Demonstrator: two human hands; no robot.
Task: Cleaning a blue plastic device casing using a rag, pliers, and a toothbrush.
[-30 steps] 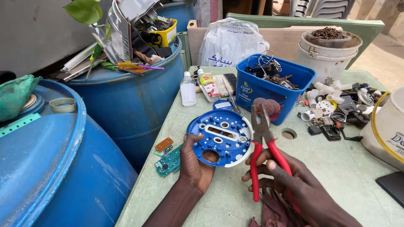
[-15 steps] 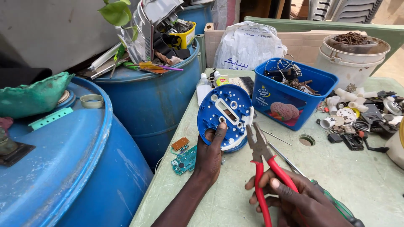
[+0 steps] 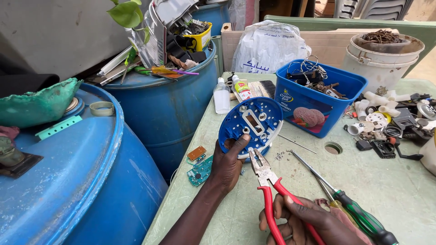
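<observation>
Blue round housing [image 3: 255, 124] now tilted up above the counter's [image 3: 390, 190] left edge, left hand [image 3: 228, 163] clenched on its near rim; red pliers [image 3: 271, 195], gripped by right hand [image 3: 309, 222], have closed in, tips now at that rim

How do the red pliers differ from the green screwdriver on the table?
The red-handled pliers are gripped in the right hand, nose at the edge of the blue round casing; the green-handled screwdriver lies flat on the table, unheld. The pliers have two handles, the screwdriver one slim shaft. Both have metal tips.
</observation>
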